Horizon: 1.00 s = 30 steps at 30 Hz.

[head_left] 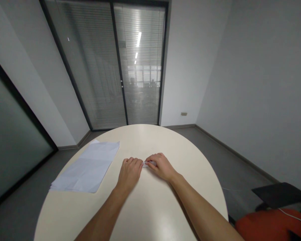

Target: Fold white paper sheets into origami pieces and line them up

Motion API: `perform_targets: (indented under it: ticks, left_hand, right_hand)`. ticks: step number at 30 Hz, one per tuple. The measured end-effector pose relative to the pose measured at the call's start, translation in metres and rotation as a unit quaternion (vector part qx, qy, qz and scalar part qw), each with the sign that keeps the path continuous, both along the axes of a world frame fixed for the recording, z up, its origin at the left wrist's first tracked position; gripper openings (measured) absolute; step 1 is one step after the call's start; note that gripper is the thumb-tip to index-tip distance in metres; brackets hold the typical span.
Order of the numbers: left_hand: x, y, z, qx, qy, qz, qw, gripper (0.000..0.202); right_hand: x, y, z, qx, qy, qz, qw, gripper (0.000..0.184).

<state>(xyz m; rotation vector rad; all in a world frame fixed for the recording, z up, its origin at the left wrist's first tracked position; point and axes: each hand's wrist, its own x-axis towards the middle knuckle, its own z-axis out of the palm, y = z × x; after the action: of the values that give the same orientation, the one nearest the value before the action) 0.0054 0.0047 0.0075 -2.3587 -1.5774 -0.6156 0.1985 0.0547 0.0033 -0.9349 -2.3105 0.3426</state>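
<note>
Over the middle of the round table, my left hand (130,171) and my right hand (163,166) meet at a small, narrow white piece that looks like folded paper (144,164). The fingers of my right hand pinch its right end. My left hand is closed at the left end, its thumb against the paper. Most of the piece is hidden by my fingers, so its full shape cannot be made out. To the left of my left hand lies a stack of white paper sheets (90,167), slightly creased and uneven at the edges.
The cream round table (153,207) carries the stack near its left edge. A red-orange chair seat (271,226) and a dark flat panel (281,194) are at the lower right. Behind the table stands a glass partition with blinds (102,67), beside grey-white walls.
</note>
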Motion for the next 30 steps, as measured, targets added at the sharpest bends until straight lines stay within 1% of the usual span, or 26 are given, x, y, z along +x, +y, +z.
perform_targets:
  ticks: [9, 16, 20, 23, 27, 30]
  left_hand:
    - [-0.001, 0.003, -0.005, -0.033, -0.006, 0.022, 0.999, 0.022]
    - [-0.003, 0.004, -0.009, -0.045, -0.033, 0.037, 0.998, 0.022]
    - [-0.004, 0.004, -0.010, -0.051, -0.046, 0.043, 0.997, 0.024]
    - [-0.007, 0.005, -0.014, -0.045, -0.052, 0.027, 0.997, 0.025]
    - [-0.010, 0.009, -0.023, -0.031, -0.061, -0.006, 0.998, 0.039]
    - [-0.011, 0.011, -0.028, -0.047, -0.064, -0.014, 0.997, 0.036]
  right_hand:
    - [0.003, 0.002, 0.002, -0.005, -0.037, -0.017, 0.999, 0.020]
    - [0.004, 0.001, 0.003, -0.027, -0.061, -0.034, 0.997, 0.028]
    - [0.003, -0.002, 0.004, -0.024, -0.069, -0.045, 0.996, 0.029]
    - [0.003, -0.002, 0.000, -0.015, -0.071, -0.049, 0.996, 0.029]
    - [0.004, -0.001, -0.007, 0.006, -0.077, -0.076, 0.994, 0.033]
    - [0.004, 0.000, -0.007, 0.010, -0.080, -0.071, 0.994, 0.034]
